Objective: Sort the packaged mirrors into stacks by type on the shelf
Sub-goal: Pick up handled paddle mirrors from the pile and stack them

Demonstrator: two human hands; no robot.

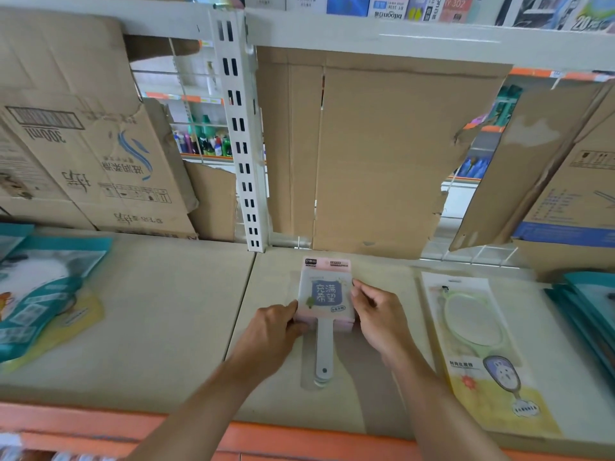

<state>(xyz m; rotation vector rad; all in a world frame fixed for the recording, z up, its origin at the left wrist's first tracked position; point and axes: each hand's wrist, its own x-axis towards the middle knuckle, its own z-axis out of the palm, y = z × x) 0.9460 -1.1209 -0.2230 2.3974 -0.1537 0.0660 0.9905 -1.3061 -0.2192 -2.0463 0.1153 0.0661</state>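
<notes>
Orange front edge of a shop shelf (299, 437) ran across closest to the viewer, and two bare forearms reached over it onto the beige shelf board (149, 311). Both hands were clamped on one stack of square pink-framed hand mirrors in clear plastic packets (327, 294), which lay flat on the board at the middle of the shelf. The left hand (269, 331) curled round the stack's left edge, and the right hand (379, 317) gripped its right edge with bent fingers. Between the two wrists, the white mirror handles (324, 347) pointed back toward the viewer.

To the right of the grip, apart from it, lay a packaged green oval hand mirror on a white and yellow card (476, 334). Farther right sat a pile of teal packets (592, 307). More teal and yellow packets (43, 294) lay well to the left of the grip.

Beyond the grip, torn brown cardboard sheets (382, 161) leaned against the back of the shelf. A white slotted metal upright (241, 128) rose behind the hands and slightly to their left.
</notes>
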